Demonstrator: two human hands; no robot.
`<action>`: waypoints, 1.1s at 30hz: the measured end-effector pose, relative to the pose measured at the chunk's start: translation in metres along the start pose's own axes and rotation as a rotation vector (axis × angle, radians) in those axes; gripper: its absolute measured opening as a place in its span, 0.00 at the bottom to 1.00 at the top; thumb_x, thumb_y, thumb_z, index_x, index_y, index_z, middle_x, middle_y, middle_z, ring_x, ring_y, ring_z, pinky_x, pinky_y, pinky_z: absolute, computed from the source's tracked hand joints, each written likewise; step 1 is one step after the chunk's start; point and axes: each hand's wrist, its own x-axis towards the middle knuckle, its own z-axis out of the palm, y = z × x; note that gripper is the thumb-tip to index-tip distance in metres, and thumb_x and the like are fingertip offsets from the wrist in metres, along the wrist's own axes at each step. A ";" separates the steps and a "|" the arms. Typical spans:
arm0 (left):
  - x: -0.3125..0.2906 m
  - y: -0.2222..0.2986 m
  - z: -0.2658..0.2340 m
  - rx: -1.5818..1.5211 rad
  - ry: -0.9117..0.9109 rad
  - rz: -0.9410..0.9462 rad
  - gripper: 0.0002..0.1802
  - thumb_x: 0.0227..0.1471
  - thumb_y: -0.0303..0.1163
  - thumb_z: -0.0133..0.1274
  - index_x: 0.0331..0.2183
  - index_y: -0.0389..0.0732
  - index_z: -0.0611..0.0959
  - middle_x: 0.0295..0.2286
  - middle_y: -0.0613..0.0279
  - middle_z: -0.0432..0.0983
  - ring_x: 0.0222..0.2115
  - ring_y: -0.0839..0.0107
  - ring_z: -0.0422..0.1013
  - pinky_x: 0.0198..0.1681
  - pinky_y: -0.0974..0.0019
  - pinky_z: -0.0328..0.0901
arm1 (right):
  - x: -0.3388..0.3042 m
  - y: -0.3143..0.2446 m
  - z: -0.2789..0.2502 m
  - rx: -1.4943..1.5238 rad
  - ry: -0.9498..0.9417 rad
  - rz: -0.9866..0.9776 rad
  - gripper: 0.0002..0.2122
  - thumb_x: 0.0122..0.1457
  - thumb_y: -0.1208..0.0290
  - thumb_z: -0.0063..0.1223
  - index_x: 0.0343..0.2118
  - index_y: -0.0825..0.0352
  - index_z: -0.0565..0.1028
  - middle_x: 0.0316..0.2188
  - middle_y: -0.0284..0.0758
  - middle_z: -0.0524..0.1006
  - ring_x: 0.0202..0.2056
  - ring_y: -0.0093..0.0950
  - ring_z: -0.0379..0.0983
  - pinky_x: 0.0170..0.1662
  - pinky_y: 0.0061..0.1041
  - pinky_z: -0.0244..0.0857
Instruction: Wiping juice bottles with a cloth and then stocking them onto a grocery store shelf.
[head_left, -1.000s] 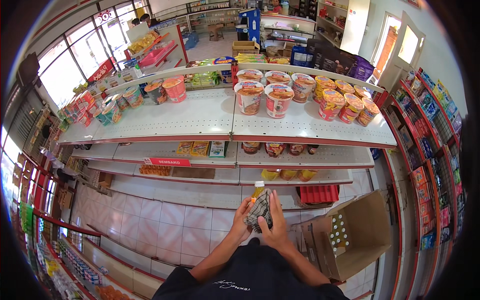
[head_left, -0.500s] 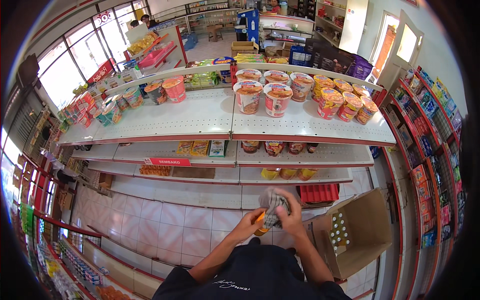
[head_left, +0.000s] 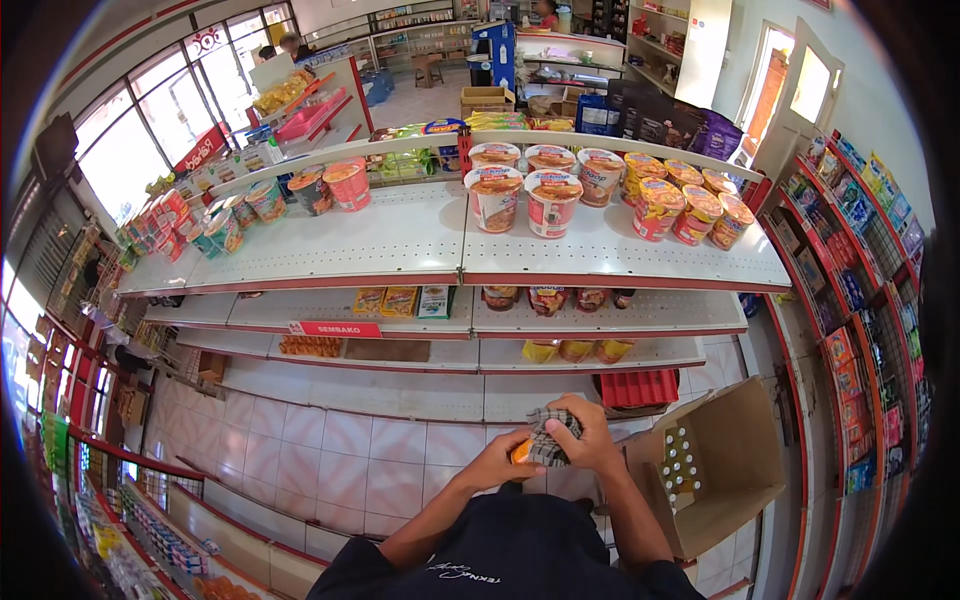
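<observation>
In front of my chest, my left hand (head_left: 497, 464) is closed around an orange-labelled bottle (head_left: 521, 452), mostly covered by my fingers and a cloth. My right hand (head_left: 592, 437) grips that cloth (head_left: 546, 428), a grey checked one, and presses it over the bottle with the thumb on top. Both hands meet above the floor, just short of the lowest shelf. To their right stands an open cardboard box (head_left: 735, 470) holding several upright bottles (head_left: 680, 465) with white caps and yellowish contents.
A white tiered shelf (head_left: 380, 240) with red edges spans the front. Several instant noodle cups (head_left: 555, 203) stand on its top tier, with packets and pouches below. A red crate (head_left: 638, 388) sits under the lowest shelf. Stocked racks (head_left: 855, 330) line the right side.
My right hand and the cloth have come lower and further over the bottle, hiding more of it. My left hand has shifted slightly right, closer to my right hand.
</observation>
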 end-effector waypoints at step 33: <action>0.030 -0.019 0.000 -0.291 0.296 0.098 0.26 0.68 0.40 0.35 0.62 0.40 0.60 0.54 0.60 0.68 0.52 0.68 0.69 0.55 0.64 0.67 | -0.023 0.012 0.056 -0.103 0.327 -0.050 0.40 0.46 0.71 0.65 0.62 0.70 0.57 0.63 0.58 0.55 0.62 0.53 0.56 0.62 0.42 0.54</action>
